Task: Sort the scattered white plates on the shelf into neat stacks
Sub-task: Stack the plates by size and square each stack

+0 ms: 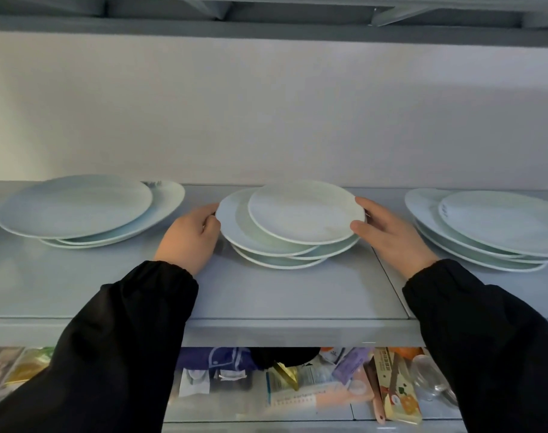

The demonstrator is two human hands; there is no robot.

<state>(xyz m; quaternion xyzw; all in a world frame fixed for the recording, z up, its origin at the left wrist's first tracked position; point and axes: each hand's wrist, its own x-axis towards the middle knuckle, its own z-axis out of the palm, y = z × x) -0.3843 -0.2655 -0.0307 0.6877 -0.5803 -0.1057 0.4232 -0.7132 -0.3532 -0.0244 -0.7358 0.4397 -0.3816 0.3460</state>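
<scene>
**A:** The middle pile (244,232) of white plates is picked out at the centre of the grey shelf (266,292), and it is gripped from both sides.

**B:** Confirmed. The left hand (189,235) is curled against the pile's left rim, with the thumb laid on the edge of the wide plate second from the top.

**A:** And the right hand (391,235) is wrapped round the right side, thumb and fingers set against the rim of the top plate (303,210).

**B:** That top plate is the smaller one, and it is seated toward the back right. The plates beneath are fanned out, rims out of line.

**A:** Over on the left, the left pile (72,207) is noted, apart from the hand. Its broad top plate is slid leftward off those under it.

**B:** The right pile (485,232) is staggered too, and is partly cut off by the frame edge.

**A:** Black sleeves (125,339) are worn down to both wrists.

**B:** Under the shelf's front lip, a lower level is crammed with coloured packets (328,385). Their print cannot be read.
</scene>
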